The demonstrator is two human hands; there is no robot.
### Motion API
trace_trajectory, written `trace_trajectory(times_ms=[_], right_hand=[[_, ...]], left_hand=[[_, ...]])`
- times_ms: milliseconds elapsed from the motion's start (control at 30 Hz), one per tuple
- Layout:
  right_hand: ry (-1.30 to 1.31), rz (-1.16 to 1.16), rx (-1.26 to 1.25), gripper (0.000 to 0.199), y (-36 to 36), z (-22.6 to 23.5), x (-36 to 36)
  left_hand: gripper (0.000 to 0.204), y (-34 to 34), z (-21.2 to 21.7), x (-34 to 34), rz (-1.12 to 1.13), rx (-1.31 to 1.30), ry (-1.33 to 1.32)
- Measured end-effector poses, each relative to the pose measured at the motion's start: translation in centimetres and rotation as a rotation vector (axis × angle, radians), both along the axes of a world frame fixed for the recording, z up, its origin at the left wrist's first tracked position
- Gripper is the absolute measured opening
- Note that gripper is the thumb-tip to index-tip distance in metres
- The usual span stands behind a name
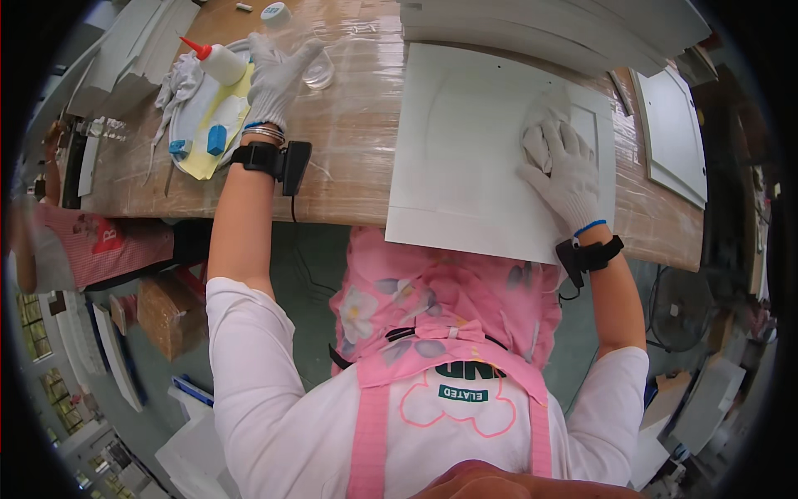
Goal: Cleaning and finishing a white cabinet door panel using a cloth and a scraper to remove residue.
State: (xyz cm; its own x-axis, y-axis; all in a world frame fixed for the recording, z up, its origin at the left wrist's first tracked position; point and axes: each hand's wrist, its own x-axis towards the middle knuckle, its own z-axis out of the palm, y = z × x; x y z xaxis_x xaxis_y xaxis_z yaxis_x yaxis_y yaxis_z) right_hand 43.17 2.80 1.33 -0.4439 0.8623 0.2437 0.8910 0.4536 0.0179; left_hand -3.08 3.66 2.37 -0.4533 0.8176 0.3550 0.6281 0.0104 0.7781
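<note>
A white panel (465, 158) with a recessed frame lies on the table in front of me, its near edge reaching past the table edge. On its right part, my gloved right hand (569, 170) presses a crumpled whitish cloth (537, 143) against the surface, fingers laid over it. My gloved left hand (278, 79) is at the far left, thumb and fingers apart, over the edge of a round white tray (181, 125). Beside its fingers stands a small clear container (318, 73). A white squeeze bottle (223, 65) with a red nozzle is left of that hand.
The tray also carries a yellow sheet (198, 164) and blue blocks (217, 140). A rag (179, 83) lies at its left rim. A white lid (275, 14) sits farther back. Stacked white panels (549, 29) stand behind my panel; another panel (675, 133) lies right. A co-worker (108, 245) is at left.
</note>
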Motion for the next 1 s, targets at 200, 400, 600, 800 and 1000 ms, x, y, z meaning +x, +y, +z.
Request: trace_trajectory(times_ms=[200, 400, 600, 800, 1000], right_hand=[[0.122, 0.02, -0.001, 0.051, 1.4, -1.0, 0.9], [0.158, 0.005, -0.036, 0.042, 1.3, -0.9, 0.4], [0.234, 0.056, 0.032, 0.04, 1.7, -2.2, 1.6], [0.315, 0.096, 0.043, 0.041, 1.3, -1.9, 1.8], [0.302, 0.053, 0.012, 0.041, 1.3, -2.3, 2.2]], left_hand=[[0.073, 0.1, -0.8, 1.6, 0.106, -0.039, 0.077], [0.076, -9.8, 0.3, 5.2, -0.21, -0.066, -0.299], [0.081, -20.4, 3.2, 10.7, -0.296, -0.38, 0.339], [0.076, -23.0, 4.4, 14.3, -0.37, -0.605, 0.903], [0.062, -21.8, 4.3, 15.2, -0.329, -0.439, 1.231]])
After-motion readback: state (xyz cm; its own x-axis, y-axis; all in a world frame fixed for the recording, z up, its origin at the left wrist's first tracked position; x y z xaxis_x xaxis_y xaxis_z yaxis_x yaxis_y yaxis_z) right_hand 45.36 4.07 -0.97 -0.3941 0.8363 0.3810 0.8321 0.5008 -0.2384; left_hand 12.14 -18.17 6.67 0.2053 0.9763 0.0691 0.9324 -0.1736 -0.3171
